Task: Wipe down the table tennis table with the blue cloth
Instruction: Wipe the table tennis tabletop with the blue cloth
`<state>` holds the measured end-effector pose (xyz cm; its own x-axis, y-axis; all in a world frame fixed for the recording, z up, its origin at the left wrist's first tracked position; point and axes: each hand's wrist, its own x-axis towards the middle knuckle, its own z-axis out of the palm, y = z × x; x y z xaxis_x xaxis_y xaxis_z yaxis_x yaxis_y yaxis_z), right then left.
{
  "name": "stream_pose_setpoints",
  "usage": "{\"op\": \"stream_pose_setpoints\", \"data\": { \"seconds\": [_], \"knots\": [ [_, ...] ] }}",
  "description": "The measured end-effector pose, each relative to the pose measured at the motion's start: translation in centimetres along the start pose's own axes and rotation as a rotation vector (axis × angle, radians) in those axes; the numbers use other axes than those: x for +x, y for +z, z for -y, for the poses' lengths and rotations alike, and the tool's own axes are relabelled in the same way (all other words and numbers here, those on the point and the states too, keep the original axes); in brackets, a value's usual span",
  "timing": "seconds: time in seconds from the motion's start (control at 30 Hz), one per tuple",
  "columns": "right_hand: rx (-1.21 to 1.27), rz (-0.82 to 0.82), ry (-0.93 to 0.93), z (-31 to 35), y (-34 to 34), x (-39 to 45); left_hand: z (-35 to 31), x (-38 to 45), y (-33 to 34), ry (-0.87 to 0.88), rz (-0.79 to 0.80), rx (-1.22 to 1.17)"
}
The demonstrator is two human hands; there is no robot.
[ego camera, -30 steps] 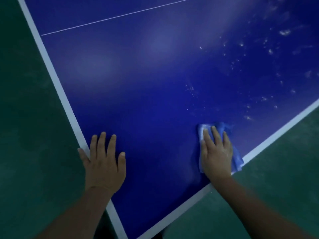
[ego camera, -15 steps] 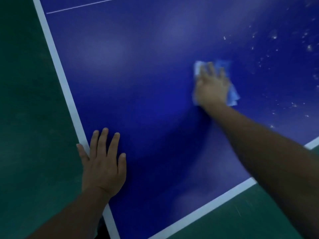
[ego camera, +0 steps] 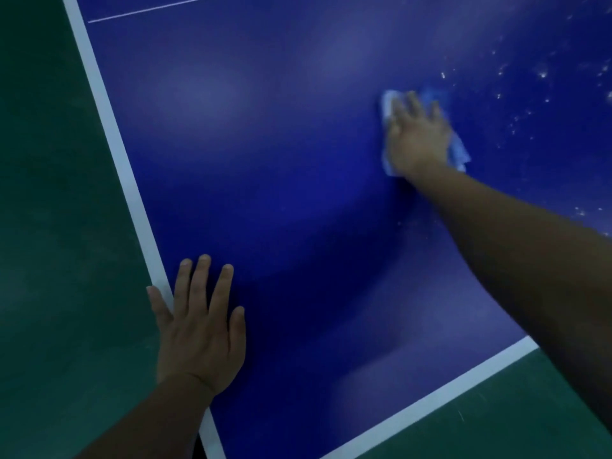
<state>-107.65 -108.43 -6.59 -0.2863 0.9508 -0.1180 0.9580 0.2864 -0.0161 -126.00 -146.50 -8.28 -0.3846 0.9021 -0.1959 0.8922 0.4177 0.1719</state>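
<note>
Specks (ego camera: 543, 74) lie just beyond your right hand (ego camera: 418, 137), flat on the blue cloth (ego camera: 458, 154); it could slip out. Left hand (ego camera: 198, 323) rests flat on the desk (ego camera: 281, 160).

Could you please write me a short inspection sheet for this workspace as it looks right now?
Surface: blue table tennis table with white edge lines; white specks dot its far right part.
Job's things: blue cloth lies flat on the table, at the edge of the specked area.
Clutter: nothing seen.
Grippers: right hand presses flat on the cloth, fingers straight; left hand rests flat on the table by its left white line.
Cables: nothing seen.
Surroundings: green floor beside the table; lighting dim.
</note>
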Motion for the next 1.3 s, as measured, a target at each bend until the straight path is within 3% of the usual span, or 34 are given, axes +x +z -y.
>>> {"op": "stream_pose_setpoints", "data": {
  "seconds": [0.03,0.1,0.2,0.27,0.33,0.4,0.53,0.6,0.67,0.77,0.83,0.9,0.97,1.03,1.1,1.17,1.3],
  "knots": [
    [0.119,-0.024,0.173,-0.4,-0.4,0.6,0.0,0.0,0.0,0.0,0.004,0.003],
    [0.163,-0.067,0.239,2.3,-0.1,0.0,0.1,0.0,0.1,0.001,0.009,0.009],
    [0.098,-0.109,-0.171,10.4,1.4,-3.6,0.0,0.1,0.1,0.001,-0.002,0.023],
    [0.088,-0.046,-0.417,14.0,2.4,-6.0,0.0,0.1,0.1,0.001,-0.001,0.041],
    [0.034,-0.016,-0.482,13.2,2.2,-4.4,0.0,0.2,0.1,0.002,0.0,0.041],
    [-0.074,-0.078,-0.332,9.7,1.6,-0.8,0.0,0.1,0.1,0.008,0.001,0.037],
    [0.194,-0.054,0.341,2.3,0.0,2.3,0.1,0.1,0.0,0.015,-0.011,0.01],
    [0.239,-0.055,0.44,3.2,0.3,1.3,0.2,0.1,0.1,0.021,-0.015,0.015],
    [0.189,-0.086,0.278,6.6,1.2,-0.3,0.2,0.2,0.1,0.027,-0.016,0.03],
    [0.063,-0.058,-0.296,13.7,2.5,-3.5,0.1,0.2,0.1,0.023,-0.003,0.04],
    [-0.011,0.037,-0.564,14.8,2.4,-3.5,0.1,0.2,0.1,0.017,0.012,0.049],
    [-0.125,-0.001,-0.539,11.3,1.7,-1.2,0.1,0.2,0.0,0.013,0.019,0.041],
    [-0.139,-0.037,-0.27,4.8,1.0,0.9,0.0,0.2,-0.1,0.007,0.028,0.024],
    [0.015,-0.015,0.041,-2.1,0.0,0.8,-0.1,0.3,-0.2,-0.001,0.042,0.008],
    [0.147,-0.022,0.212,-4.6,-0.4,-1.5,-0.2,0.3,-0.3,-0.008,0.054,0.001],
    [0.089,-0.041,0.146,-2.4,0.7,-5.2,-0.1,0.3,-0.3,-0.01,0.064,0.019],
    [0.022,-0.008,-0.453,4.2,3.5,-15.9,-0.2,0.2,-0.2,-0.02,0.044,0.022]
  ]
}}
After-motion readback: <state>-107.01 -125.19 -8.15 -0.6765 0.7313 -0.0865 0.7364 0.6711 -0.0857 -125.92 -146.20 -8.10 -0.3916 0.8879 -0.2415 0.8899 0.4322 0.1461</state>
